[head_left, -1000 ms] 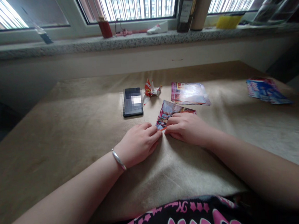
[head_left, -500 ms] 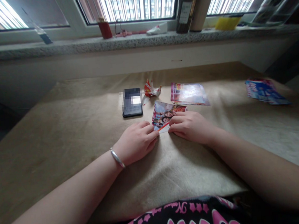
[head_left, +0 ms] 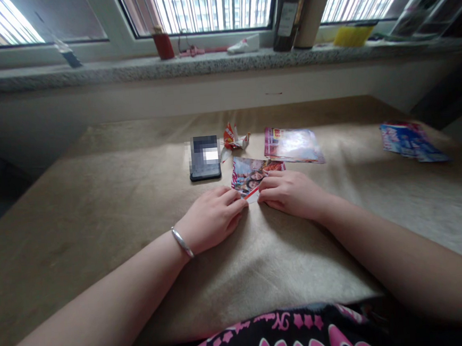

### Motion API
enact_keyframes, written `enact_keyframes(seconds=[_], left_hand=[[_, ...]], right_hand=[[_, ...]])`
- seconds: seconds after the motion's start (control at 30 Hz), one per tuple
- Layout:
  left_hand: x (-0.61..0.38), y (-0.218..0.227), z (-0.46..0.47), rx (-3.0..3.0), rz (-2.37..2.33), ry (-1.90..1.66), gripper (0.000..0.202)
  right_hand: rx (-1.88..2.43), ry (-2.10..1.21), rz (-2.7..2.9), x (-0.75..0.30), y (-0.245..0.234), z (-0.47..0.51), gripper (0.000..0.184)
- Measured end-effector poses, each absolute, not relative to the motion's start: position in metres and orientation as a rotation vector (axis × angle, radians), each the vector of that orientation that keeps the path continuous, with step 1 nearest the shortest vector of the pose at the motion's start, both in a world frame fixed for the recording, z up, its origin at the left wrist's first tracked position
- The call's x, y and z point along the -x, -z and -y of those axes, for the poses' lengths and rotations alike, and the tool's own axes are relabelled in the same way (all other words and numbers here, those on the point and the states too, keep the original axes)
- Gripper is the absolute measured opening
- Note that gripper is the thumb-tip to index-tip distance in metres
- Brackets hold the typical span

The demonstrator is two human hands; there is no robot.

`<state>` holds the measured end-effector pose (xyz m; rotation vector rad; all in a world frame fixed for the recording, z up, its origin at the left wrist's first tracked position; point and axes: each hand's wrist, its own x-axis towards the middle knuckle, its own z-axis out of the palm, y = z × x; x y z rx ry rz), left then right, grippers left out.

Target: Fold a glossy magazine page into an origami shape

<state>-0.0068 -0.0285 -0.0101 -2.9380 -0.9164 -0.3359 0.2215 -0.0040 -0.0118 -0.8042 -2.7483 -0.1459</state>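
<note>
My left grip [head_left: 213, 216]: pinching printed sheet [head_left: 250, 172], 8 o'clock.
My right grip [head_left: 291, 192]: pinching it, 4 o'clock.
Paper crane [head_left: 233, 139]: sheet's 11 o'clock.

Lettering on the handled leaflet [head_left: 250, 173], leaflet stack [head_left: 292, 146], blue leaflets [head_left: 412, 141] and shirt [head_left: 284, 335] — small, blurred or cut off — is illegible.

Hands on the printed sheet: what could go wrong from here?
1. The left hand and right hand are both at the near part of the printed sheet; an uneven pull might skew or crease it.
2. The sheet's far right corner is close to the paper stack; sliding it forward could disturb the stack.
</note>
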Motion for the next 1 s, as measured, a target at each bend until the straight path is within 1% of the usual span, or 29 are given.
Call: enact_keyframes(seconds=[0.5,0.87,1.0], left_hand=[[0.008,0.005,0.027,2.933,0.888,0.246,0.024],[0.013,0.003,0.026,2.949,0.900,0.209,0.022],[0.015,0.001,0.024,2.952,0.899,0.193,0.023]], right_hand=[[0.964,0.119,2.798,-0.239,0.005,0.002,0.019],[1.049,0.025,2.788,-0.248,0.004,0.000,0.020],[1.076,0.042,2.794,-0.251,0.003,-0.001,0.020]])
